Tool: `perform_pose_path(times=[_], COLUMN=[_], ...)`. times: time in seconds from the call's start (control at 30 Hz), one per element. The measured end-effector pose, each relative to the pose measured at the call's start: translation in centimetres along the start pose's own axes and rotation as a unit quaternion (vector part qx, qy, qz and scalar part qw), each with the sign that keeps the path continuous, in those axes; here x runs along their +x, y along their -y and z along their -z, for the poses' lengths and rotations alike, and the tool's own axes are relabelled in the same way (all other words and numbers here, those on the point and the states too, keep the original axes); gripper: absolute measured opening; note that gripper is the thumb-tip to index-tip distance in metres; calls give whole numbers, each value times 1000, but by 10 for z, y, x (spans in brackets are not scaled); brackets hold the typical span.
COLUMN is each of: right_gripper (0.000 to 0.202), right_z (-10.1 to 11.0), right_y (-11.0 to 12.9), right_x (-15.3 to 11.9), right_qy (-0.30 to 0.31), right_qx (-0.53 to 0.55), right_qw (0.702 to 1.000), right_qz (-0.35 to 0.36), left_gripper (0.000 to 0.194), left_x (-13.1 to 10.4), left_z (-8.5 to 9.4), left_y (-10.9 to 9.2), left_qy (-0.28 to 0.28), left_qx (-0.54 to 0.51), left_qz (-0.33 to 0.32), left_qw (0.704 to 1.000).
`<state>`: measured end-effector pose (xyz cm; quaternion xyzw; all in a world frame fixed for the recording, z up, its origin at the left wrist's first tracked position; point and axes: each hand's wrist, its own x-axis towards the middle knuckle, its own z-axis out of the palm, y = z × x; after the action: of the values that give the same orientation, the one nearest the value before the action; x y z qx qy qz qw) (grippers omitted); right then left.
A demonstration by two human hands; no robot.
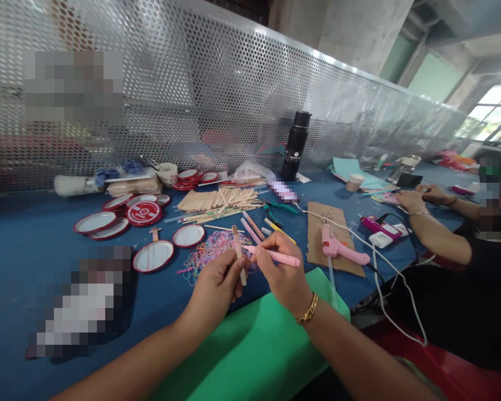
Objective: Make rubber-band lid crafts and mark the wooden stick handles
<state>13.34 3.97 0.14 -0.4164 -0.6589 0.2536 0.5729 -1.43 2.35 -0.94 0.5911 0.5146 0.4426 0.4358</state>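
Observation:
My left hand [222, 278] pinches a wooden craft stick [236, 239], held nearly upright; its upper part looks pinkish-brown and its lower end is bare wood. In my right hand [281, 270] is a pink marker [284, 257], gripped like a pen. The marker's tip points left at the stick, touching or very close to it. Beneath and behind the stick lies a tangled heap of colourful rubber bands [211, 253]. Other markers [250, 229] rest on the table just beyond my hands.
Red-rimmed jar lids [153, 256] lie to the left. Behind are piled craft sticks [217, 199], pliers [271, 214] and a black bottle [296, 146]. A pink glue gun [338, 245] sits on cardboard [317, 214] at right, its cord trailing. Another person's hands [413, 200] work farther right.

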Motion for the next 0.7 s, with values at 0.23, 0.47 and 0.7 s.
perform_pose_path(times=[0.23, 0.47, 0.7], right_gripper=[12, 13, 14], right_z=[-1, -1, -1], right_y=[-1, 0, -2], right_x=[-1, 0, 0], right_qy=[23, 9, 2], right_qx=[24, 17, 4], right_qw=[999, 1000, 1000], right_qz=[-7, -2, 2], left_gripper=[34, 34, 34], left_x=[-2, -1, -2], left_z=[0, 0, 1], left_y=[-2, -1, -2], left_qy=[6, 6, 2], left_qx=[0, -6, 0], left_qz=[-4, -2, 2], left_qw=[1000, 1000, 1000])
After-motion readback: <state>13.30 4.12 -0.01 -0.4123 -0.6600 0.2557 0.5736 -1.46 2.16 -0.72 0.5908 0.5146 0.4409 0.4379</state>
